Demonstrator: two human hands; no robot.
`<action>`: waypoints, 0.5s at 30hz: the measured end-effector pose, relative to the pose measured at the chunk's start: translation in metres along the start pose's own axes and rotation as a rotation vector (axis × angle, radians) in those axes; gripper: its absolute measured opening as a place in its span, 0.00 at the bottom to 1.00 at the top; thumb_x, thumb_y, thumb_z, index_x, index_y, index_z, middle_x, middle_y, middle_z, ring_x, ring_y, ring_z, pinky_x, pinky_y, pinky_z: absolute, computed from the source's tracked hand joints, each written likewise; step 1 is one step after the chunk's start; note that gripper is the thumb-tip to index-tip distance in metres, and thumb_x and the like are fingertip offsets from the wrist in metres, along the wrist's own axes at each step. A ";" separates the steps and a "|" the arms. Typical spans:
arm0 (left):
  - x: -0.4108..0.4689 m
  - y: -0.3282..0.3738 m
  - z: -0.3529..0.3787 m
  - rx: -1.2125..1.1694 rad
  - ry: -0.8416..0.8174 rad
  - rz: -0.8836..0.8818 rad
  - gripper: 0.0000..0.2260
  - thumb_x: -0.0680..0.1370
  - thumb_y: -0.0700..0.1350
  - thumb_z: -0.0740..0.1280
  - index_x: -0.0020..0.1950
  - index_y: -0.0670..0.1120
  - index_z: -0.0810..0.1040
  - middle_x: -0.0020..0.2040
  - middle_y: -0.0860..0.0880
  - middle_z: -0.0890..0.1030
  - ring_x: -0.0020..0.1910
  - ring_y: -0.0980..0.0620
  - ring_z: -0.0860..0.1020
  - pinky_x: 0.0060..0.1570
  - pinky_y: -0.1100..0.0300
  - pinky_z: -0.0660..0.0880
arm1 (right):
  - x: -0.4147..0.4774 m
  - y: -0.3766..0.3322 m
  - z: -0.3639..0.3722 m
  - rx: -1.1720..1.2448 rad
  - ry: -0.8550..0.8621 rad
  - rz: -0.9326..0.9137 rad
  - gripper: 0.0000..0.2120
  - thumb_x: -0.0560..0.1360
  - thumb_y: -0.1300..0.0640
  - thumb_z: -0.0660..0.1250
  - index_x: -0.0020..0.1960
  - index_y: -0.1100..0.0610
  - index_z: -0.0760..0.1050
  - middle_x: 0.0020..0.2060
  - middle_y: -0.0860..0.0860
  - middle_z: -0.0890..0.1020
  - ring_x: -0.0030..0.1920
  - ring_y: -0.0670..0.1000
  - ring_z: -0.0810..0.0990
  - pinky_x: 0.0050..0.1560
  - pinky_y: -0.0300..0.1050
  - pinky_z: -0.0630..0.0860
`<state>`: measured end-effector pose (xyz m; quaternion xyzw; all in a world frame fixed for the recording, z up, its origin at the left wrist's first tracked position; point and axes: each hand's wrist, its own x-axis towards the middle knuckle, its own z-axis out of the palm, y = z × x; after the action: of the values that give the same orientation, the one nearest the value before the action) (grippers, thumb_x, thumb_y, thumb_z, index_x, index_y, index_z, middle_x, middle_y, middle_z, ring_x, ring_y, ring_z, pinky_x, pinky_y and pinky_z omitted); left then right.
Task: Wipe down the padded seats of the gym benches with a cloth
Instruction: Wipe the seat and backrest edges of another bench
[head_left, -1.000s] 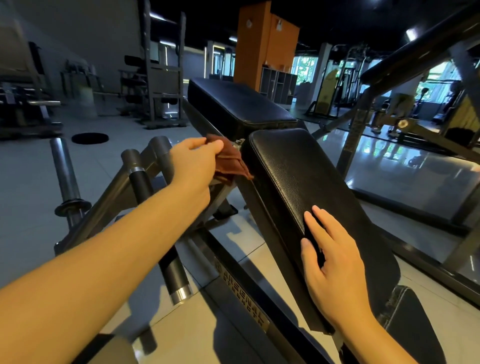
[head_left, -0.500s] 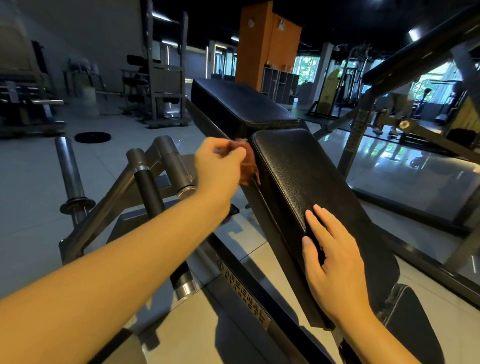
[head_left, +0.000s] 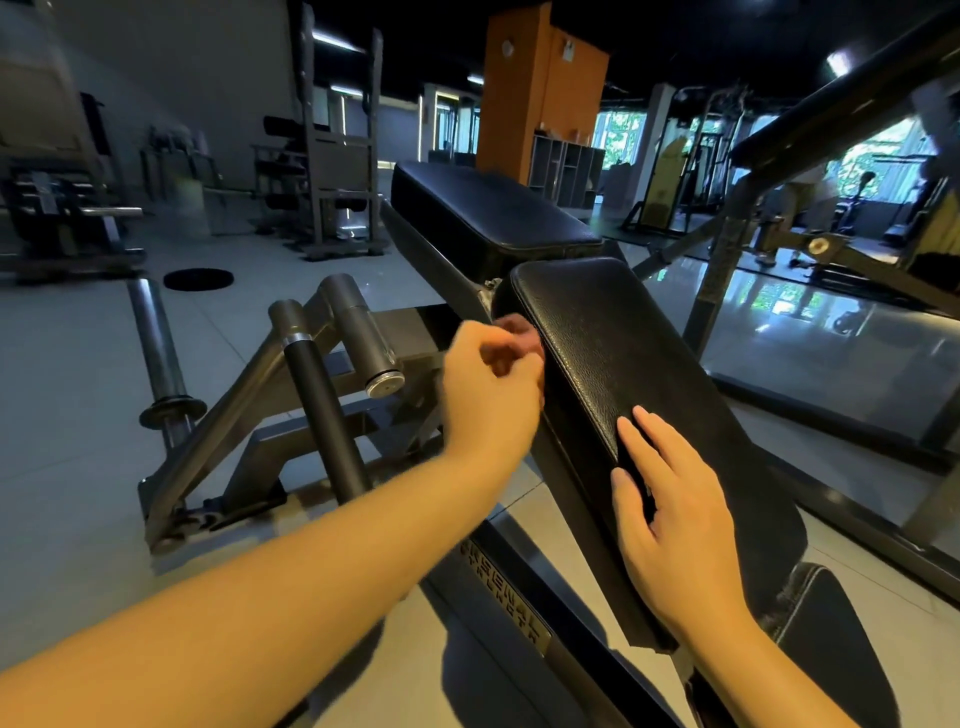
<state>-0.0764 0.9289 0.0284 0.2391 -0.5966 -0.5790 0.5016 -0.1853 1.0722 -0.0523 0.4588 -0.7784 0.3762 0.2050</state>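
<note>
A soft reddish-brown cloth (head_left: 519, 332) is bunched in the clenched left hand (head_left: 488, 387) against the black padded leatherette seat's (head_left: 639, 374) left edge. The right hand (head_left: 670, 519) lies flat, grasping nothing. Being limp, the cloth is best kept wadded.

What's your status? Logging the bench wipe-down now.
Left hand shut on cloth, at pad's left edge. Right hand flat on pad. Nothing in the way.

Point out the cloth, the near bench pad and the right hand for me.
cloth (head_left: 522, 332), head view, visible brown fold.
near bench pad (head_left: 613, 332), head view, upper face.
right hand (head_left: 670, 525), head view, back of hand.
</note>
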 end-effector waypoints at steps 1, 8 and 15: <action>-0.009 -0.004 -0.001 0.032 -0.062 -0.018 0.08 0.77 0.33 0.70 0.51 0.45 0.78 0.49 0.54 0.82 0.45 0.60 0.83 0.39 0.63 0.81 | 0.000 0.000 0.000 -0.006 -0.003 -0.003 0.24 0.81 0.54 0.64 0.76 0.50 0.69 0.76 0.45 0.68 0.74 0.40 0.60 0.72 0.45 0.59; 0.001 0.008 -0.022 -0.020 -0.040 0.008 0.09 0.78 0.32 0.69 0.55 0.43 0.78 0.45 0.49 0.84 0.42 0.56 0.85 0.42 0.59 0.83 | 0.000 0.001 -0.001 0.036 -0.009 -0.009 0.23 0.82 0.55 0.65 0.76 0.49 0.68 0.76 0.43 0.67 0.75 0.39 0.59 0.72 0.45 0.59; -0.025 -0.014 -0.010 0.176 -0.192 0.049 0.10 0.77 0.34 0.71 0.52 0.48 0.80 0.50 0.52 0.83 0.49 0.59 0.83 0.45 0.59 0.83 | 0.002 0.006 -0.006 0.202 -0.024 0.041 0.21 0.82 0.48 0.57 0.74 0.44 0.71 0.75 0.39 0.69 0.76 0.40 0.63 0.75 0.48 0.62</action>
<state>-0.0623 0.9426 0.0053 0.2108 -0.6959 -0.5323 0.4335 -0.1919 1.0771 -0.0494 0.4655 -0.7483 0.4512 0.1406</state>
